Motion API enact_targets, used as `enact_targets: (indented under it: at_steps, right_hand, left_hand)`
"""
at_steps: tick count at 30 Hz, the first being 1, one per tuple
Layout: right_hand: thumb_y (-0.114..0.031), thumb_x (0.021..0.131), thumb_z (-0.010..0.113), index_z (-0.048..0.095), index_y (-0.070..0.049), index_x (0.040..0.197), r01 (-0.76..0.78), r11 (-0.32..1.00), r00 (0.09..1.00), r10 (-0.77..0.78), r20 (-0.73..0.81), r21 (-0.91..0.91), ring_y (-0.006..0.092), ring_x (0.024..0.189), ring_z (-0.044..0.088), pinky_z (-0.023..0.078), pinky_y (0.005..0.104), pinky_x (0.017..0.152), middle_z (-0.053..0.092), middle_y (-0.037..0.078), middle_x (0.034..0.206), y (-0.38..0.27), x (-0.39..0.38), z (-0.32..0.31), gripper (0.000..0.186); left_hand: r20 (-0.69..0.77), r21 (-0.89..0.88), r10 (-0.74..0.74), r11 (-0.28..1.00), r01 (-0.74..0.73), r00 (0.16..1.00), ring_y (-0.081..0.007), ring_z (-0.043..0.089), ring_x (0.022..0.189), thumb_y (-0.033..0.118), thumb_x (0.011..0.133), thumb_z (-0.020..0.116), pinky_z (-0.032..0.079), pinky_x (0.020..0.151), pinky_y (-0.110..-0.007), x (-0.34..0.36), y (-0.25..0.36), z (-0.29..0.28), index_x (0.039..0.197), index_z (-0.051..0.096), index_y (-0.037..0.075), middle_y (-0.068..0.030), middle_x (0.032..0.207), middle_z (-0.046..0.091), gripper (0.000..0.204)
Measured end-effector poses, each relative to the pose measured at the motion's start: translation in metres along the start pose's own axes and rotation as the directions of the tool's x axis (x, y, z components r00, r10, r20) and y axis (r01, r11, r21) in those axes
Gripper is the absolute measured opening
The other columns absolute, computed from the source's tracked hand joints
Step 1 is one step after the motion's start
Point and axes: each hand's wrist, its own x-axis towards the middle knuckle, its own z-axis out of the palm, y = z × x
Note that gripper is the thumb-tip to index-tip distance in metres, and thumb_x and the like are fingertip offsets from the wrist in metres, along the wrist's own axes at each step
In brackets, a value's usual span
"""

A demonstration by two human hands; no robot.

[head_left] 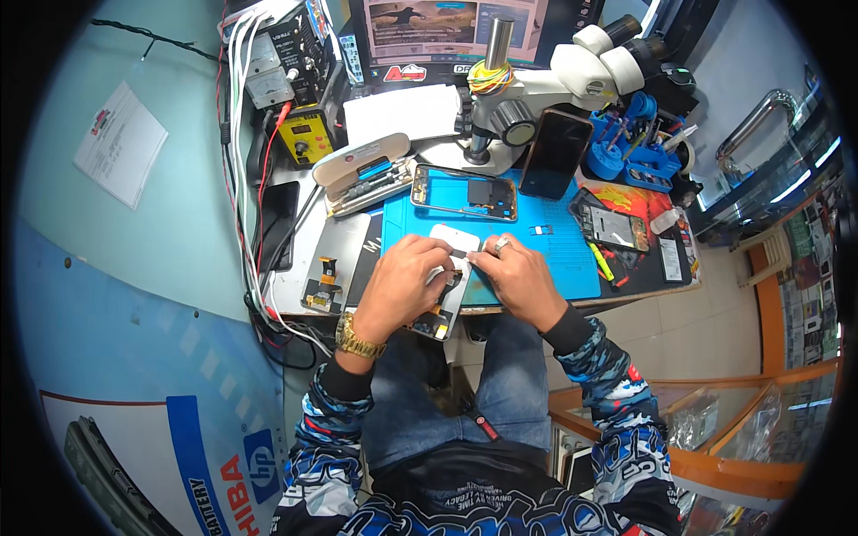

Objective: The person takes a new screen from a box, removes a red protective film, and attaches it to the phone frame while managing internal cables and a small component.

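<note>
A phone screen panel (456, 238), pale and silvery on the side facing up, lies at the mat's front edge, its lower end jutting past the table edge. Over its left side is my left hand (407, 279), thumb and fingers closed on the panel around its middle. From the right, my right hand (520, 279) pinches at the panel's edge, index finger and thumb together. A small dark strip shows between the two sets of fingertips; I cannot tell which fingers grip it. Dark parts and an orange flex cable show at the panel's lower end, partly under my left hand.
On the blue mat (563, 268) lies an opened phone frame (465, 192), with a dark phone (556, 154) propped behind. A microscope (514, 121), a screwdriver case (366, 179) and a blue tool holder (630, 152) stand around. Another screen panel (338, 263) is left; cables (239, 134) hang beside it.
</note>
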Motion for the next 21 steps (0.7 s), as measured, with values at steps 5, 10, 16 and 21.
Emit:
enact_targets:
  at_steps: [5, 10, 16, 21]
  right_hand:
    - [-0.006, 0.086, 0.063, 0.071, -0.007, 0.104, 0.002, 0.998, 1.0, -0.003, 0.022, 0.067, 0.0305, 0.09, 0.065, 0.053, 0.042, 0.071, 0.065, 0.01, 0.095, 0.008, 0.006, -0.001, 0.02]
    - [-0.006, 0.086, 0.066, 0.073, -0.01, 0.107, -0.015, 0.988, 0.999, 0.007, 0.051, 0.155, 0.033, 0.083, 0.064, 0.053, 0.042, 0.072, 0.065, 0.01, 0.089, 0.012, 0.014, -0.003, 0.022]
    - [-0.005, 0.085, 0.066, 0.074, -0.011, 0.106, -0.029, 0.989, 0.994, 0.012, 0.113, 0.146, 0.0324, 0.084, 0.064, 0.053, 0.0421, 0.071, 0.065, 0.01, 0.088, 0.012, 0.016, -0.005, 0.023]
    - [-0.004, 0.083, 0.064, 0.074, -0.007, 0.106, -0.015, 0.996, 0.998, 0.009, 0.065, 0.091, 0.0345, 0.088, 0.066, 0.053, 0.0443, 0.072, 0.065, 0.013, 0.092, 0.003, 0.01, -0.004, 0.025]
  left_hand:
    - [-0.013, -0.002, -0.009, 1.0, 0.009, 1.0, -0.0262, 0.064, 0.096, 0.005, 0.078, 0.075, 0.053, 0.085, -0.037, -0.002, 0.001, -0.001, 0.085, 0.069, 0.007, -0.0026, 0.106, 0.073, 0.009]
    - [-0.018, -0.011, -0.004, 1.0, 0.004, 1.0, -0.0262, 0.064, 0.097, 0.006, 0.079, 0.075, 0.053, 0.085, -0.037, -0.003, -0.002, -0.001, 0.085, 0.069, 0.008, -0.0023, 0.107, 0.072, 0.009]
    - [-0.012, -0.006, -0.003, 1.0, 0.003, 1.0, -0.0264, 0.064, 0.098, 0.006, 0.079, 0.074, 0.053, 0.086, -0.037, -0.003, -0.001, -0.001, 0.086, 0.068, 0.008, -0.0021, 0.108, 0.072, 0.009]
    - [-0.012, -0.006, -0.007, 1.0, 0.007, 1.0, -0.0265, 0.065, 0.099, 0.006, 0.079, 0.074, 0.053, 0.087, -0.038, -0.004, -0.002, -0.001, 0.086, 0.069, 0.008, -0.0023, 0.108, 0.072, 0.009]
